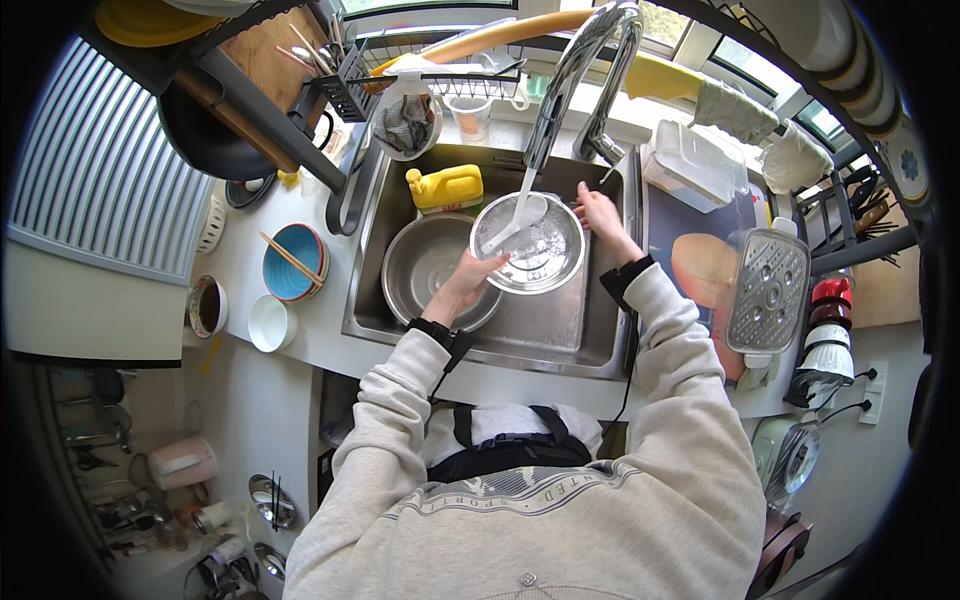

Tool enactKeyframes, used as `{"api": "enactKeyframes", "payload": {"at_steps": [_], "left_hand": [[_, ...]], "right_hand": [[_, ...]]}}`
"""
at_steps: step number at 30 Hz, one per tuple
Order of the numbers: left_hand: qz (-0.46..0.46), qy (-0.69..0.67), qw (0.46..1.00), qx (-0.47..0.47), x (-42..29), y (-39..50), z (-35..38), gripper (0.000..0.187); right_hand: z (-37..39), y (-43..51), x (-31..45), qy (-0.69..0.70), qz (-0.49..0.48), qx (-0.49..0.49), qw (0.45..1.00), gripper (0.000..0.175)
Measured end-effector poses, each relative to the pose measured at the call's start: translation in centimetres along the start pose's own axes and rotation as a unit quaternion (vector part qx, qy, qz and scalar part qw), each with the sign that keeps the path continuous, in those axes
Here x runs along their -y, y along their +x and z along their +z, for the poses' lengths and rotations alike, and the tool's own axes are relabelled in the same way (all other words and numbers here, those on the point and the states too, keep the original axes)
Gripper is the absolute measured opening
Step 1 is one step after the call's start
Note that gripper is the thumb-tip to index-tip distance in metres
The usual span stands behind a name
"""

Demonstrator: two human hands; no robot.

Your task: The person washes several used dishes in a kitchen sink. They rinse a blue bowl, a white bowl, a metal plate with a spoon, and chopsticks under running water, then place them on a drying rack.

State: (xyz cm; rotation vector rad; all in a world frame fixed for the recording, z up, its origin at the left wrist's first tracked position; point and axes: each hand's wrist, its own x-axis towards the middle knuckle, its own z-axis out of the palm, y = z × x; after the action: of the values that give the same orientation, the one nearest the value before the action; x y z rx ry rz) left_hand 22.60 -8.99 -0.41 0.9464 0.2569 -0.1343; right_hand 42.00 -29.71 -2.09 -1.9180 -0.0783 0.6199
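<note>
My left hand [465, 283] grips the near left rim of a shiny metal bowl [544, 259] over the sink [540, 337]. A white spoon [504, 234] lies in the bowl, and water runs into it from the chrome faucet [551, 112]. At the bowl's right, my right hand [596, 214] holds nothing, its fingers apart, below the faucet lever. A larger metal basin [409, 274] sits in the left of the sink, partly under the bowl and my left hand. Behind it stands a yellow jug [448, 189] with a handle.
Left of the sink are a blue bowl [283, 259] with wooden chopsticks [292, 260] across it and a white bowl [272, 323]. A clear plastic container [701, 165] and a perforated tray [769, 291] lie on the right. A dark shelf post [274, 120] rises at left.
</note>
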Motion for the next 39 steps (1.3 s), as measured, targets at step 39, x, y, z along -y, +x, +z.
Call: {"api": "enactKeyframes", "payload": {"at_steps": [39], "left_hand": [[0.05,0.484,0.865,-0.12,-1.3,-2.4,-2.6,0.106]], "right_hand": [[11.2,-6.5,1.0,-0.282,-0.429,0.131,0.848,0.018]]}}
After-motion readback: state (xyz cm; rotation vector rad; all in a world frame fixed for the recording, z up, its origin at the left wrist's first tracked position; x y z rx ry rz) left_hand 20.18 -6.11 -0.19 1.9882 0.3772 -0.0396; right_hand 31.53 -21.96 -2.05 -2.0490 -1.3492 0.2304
